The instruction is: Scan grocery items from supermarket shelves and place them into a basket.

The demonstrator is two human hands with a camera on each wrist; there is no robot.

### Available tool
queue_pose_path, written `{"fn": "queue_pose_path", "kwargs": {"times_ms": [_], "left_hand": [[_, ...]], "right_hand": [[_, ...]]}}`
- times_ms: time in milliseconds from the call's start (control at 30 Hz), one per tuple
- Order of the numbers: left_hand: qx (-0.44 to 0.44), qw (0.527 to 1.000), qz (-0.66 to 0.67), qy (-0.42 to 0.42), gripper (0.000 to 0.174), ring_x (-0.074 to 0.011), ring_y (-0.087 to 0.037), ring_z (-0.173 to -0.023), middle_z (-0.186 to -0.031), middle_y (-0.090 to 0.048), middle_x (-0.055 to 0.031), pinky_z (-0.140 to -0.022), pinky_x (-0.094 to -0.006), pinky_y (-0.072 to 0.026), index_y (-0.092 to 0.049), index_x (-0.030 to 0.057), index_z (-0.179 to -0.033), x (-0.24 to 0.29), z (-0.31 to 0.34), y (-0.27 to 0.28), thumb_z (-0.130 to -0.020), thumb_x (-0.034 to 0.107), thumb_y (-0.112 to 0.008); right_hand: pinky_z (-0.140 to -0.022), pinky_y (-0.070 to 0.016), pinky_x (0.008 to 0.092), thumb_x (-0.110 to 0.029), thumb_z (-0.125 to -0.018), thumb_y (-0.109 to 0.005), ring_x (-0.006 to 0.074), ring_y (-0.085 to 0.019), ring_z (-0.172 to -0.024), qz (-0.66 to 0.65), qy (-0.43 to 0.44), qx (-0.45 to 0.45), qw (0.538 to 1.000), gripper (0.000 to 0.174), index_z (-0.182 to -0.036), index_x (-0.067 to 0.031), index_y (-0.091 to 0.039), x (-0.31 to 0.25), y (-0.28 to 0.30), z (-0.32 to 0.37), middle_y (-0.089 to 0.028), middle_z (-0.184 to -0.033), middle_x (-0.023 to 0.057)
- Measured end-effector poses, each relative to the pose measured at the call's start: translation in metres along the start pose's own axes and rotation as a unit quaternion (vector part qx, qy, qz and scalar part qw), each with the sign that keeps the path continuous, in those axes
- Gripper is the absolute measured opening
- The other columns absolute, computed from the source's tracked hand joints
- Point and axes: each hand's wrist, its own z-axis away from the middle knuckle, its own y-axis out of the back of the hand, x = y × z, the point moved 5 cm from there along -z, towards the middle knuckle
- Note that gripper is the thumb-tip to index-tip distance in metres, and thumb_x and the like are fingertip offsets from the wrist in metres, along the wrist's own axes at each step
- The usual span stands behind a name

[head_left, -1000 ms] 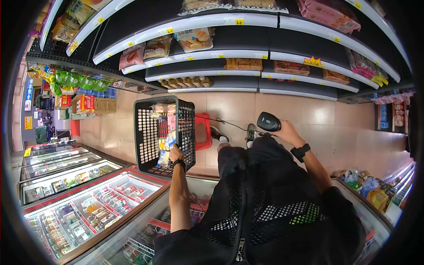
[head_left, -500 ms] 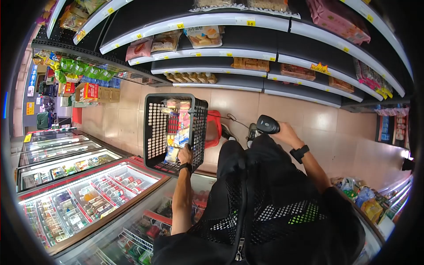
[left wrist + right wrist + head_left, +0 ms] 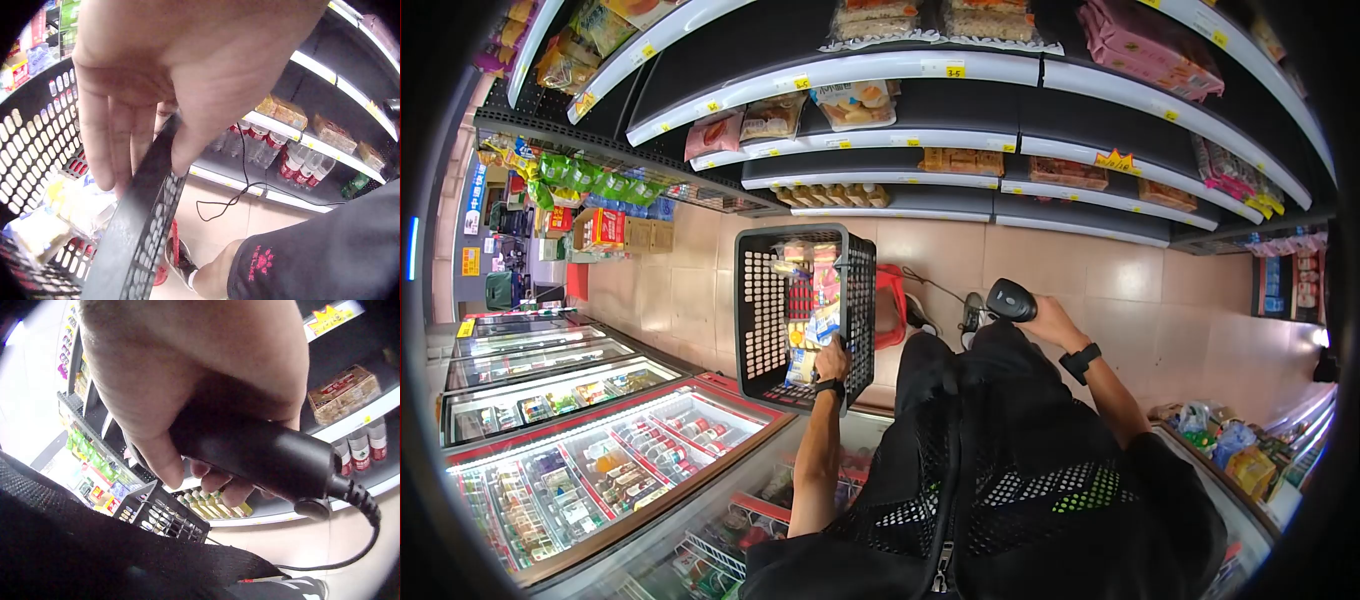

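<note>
A black plastic shopping basket [image 3: 858, 312] with slotted walls stands to the left in the head view, holding several wrapped food packs [image 3: 802, 368]. My left hand [image 3: 833, 360] grips its near rim: in the left wrist view the thumb lies outside the rim [image 3: 128, 240] and the fingers reach down inside. Just past those fingertips lie yellow-and-white packs [image 3: 40, 237]. My right hand [image 3: 1055, 322] holds a black corded barcode scanner [image 3: 1008, 300] above my lap, fingers wrapped round its handle [image 3: 262, 456]. The scanner's head is mostly hidden by the hand in the right wrist view.
A red stool [image 3: 890, 305] shows beside the basket, with the scanner's cable [image 3: 935, 282] running past it. Shelves [image 3: 960, 190] with packaged bread stand ahead. Glass-topped freezers [image 3: 620, 450] line the left and near side. My shoes [image 3: 972, 318] are on the tiled floor.
The basket, with my left hand on its rim, appears further right in the head view, and the surroundings have shifted slightly too. Both hands keep their holds.
</note>
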Motion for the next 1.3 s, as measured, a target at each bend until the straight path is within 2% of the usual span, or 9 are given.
{"fn": "queue_pose_path", "kwargs": {"times_ms": [167,367,567,967,1067,1133,1167,1233,1300], "left_hand": [[-0.008,1.0,0.008,-0.02,0.035,-0.0452,-0.064,-0.078,-0.083,-0.065,-0.0251,-0.068,-0.0534,-0.0509,-0.051,0.0058,-0.109,0.006,0.008,0.004,-0.081,0.022,-0.065],[-0.002,0.997,-0.053,-0.061,0.03,-0.0386,-0.067,-0.072,-0.076,-0.067,-0.0201,-0.064,-0.0501,-0.0525,-0.056,0.0047,-0.101,0.019,0.007,-0.005,-0.081,0.025,-0.067],[-0.023,0.982,-0.099,-0.157,0.032,-0.0383,-0.068,-0.07,-0.076,-0.067,-0.02,-0.062,-0.0479,-0.0542,-0.057,0.0021,-0.092,0.048,0.007,-0.012,-0.08,0.029,-0.068],[-0.078,0.977,-0.052,-0.189,0.037,-0.0389,-0.067,-0.072,-0.076,-0.066,-0.0215,-0.064,-0.0469,-0.0534,-0.057,-0.0003,-0.096,0.11,0.025,-0.001,-0.078,0.028,-0.073],[-0.123,0.974,-0.035,-0.186,0.034,-0.0398,-0.067,-0.072,-0.075,-0.066,-0.0208,-0.063,-0.0477,-0.0532,-0.058,0.0024,-0.101,0.108,0.024,0.001,-0.084,0.031,-0.067],[-0.178,0.965,-0.014,-0.192,0.034,-0.04,-0.066,-0.07,-0.083,-0.068,-0.0204,-0.063,-0.0481,-0.0535,-0.056,0.0072,-0.109,0.094,0.013,-0.005,-0.091,0.036,-0.057],[-0.102,0.955,-0.061,-0.27,0.038,-0.0396,-0.067,-0.074,-0.091,-0.067,-0.0189,-0.065,-0.0493,-0.0538,-0.053,0.0107,-0.117,0.074,0.003,-0.018,-0.096,0.042,-0.048],[-0.098,0.982,-0.026,-0.156,0.044,-0.0386,-0.067,-0.079,-0.094,-0.066,-0.0176,-0.068,-0.0491,-0.0547,-0.049,0.0102,-0.122,0.07,-0.021,0.01,-0.094,0.045,-0.051],[-0.035,0.993,0.009,-0.115,0.051,-0.0362,-0.065,-0.092,-0.1,-0.064,-0.0163,-0.073,-0.0482,-0.0548,-0.048,0.009,-0.124,0.051,-0.047,-0.003,-0.088,0.043,-0.061]], "right_hand": [[-0.078,-0.0514,0.0399,-0.016,-0.073,-0.076,0.0381,-0.067,-0.088,0.028,-0.01,0.024,0.999,0.036,-0.102,0.0022,-0.066,0.005,0.004,0.003,-0.069,-0.094,0.0222],[-0.08,-0.0511,0.0398,-0.014,-0.073,-0.076,0.0376,-0.067,-0.09,0.009,-0.039,0.023,0.999,0.038,-0.105,0.0022,-0.065,0.001,0.002,0.004,-0.068,-0.095,0.0237],[-0.081,-0.0511,0.0392,-0.01,-0.071,-0.076,0.036,-0.067,-0.093,-0.001,-0.021,0.004,1.0,0.04,-0.107,0.0026,-0.064,-0.001,-0.01,0.003,-0.068,-0.097,0.0239],[-0.081,-0.0514,0.0398,-0.013,-0.072,-0.074,0.0394,-0.066,-0.092,0.032,-0.056,-0.01,0.998,0.039,-0.107,0.0022,-0.064,0.0,-0.025,0.014,-0.068,-0.096,0.0241],[-0.079,-0.0518,0.0404,-0.013,-0.072,-0.074,0.0404,-0.065,-0.09,0.048,-0.069,-0.005,0.996,0.039,-0.107,0.0018,-0.064,-0.001,-0.028,0.018,-0.067,-0.096,0.024],[-0.077,-0.052,0.0409,-0.015,-0.072,-0.074,0.0407,-0.065,-0.09,0.055,-0.065,0.018,0.996,0.04,-0.108,0.0015,-0.064,0.0,-0.031,0.02,-0.067,-0.095,0.0239],[-0.077,-0.052,0.0409,-0.015,-0.072,-0.074,0.0407,-0.065,-0.09,0.058,-0.071,0.019,0.996,0.04,-0.108,0.0015,-0.064,-0.001,-0.031,0.022,-0.067,-0.095,0.0239],[-0.078,-0.0518,0.0412,-0.018,-0.073,-0.075,0.0408,-0.065,-0.091,0.058,-0.069,0.014,0.996,0.043,-0.109,0.0014,-0.063,-0.006,-0.031,0.024,-0.067,-0.097,0.0244],[-0.078,-0.0518,0.0408,-0.019,-0.073,-0.075,0.0403,-0.065,-0.092,0.064,-0.075,0.013,0.995,0.044,-0.11,0.0014,-0.063,-0.007,-0.033,0.028,-0.067,-0.096,0.0243]]}}
